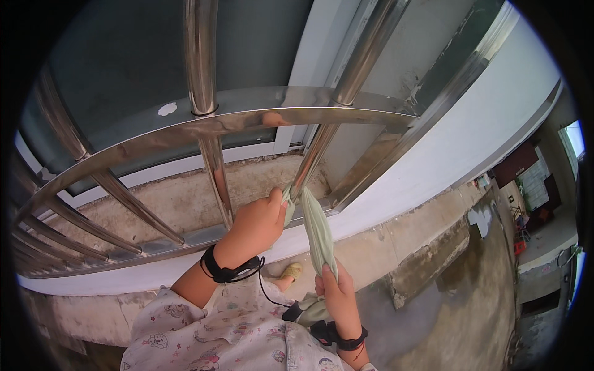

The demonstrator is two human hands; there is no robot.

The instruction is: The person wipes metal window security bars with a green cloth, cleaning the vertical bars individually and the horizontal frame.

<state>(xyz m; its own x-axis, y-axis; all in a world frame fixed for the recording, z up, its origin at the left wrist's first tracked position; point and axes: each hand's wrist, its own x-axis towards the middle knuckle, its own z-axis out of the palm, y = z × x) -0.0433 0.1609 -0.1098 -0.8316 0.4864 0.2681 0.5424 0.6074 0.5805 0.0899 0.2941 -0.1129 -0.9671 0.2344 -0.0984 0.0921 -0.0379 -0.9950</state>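
Note:
A pale green cloth [318,227] is looped around an upright metal bar [312,160] of a shiny window grille. My left hand [260,218] grips one part of the cloth close to the bar, at its left side. Lower down and to the right, my right hand [338,285] pinches the other part, which is stretched between the bar and my fingers. More of the cloth hangs bunched below my right hand, by my shirt. Black straps circle both wrists, and a thin black cable [269,290] runs between them. My fingers partly hide the cloth.
Behind the grille's flat crossbar [153,134] are a dirty sill [167,195] and a window [116,60]. A white wall [417,153] continues to the right. Below lie a concrete ledge [366,241], my yellow shoe [292,271] and damp ground [445,320]. A red stool [519,247] stands far right.

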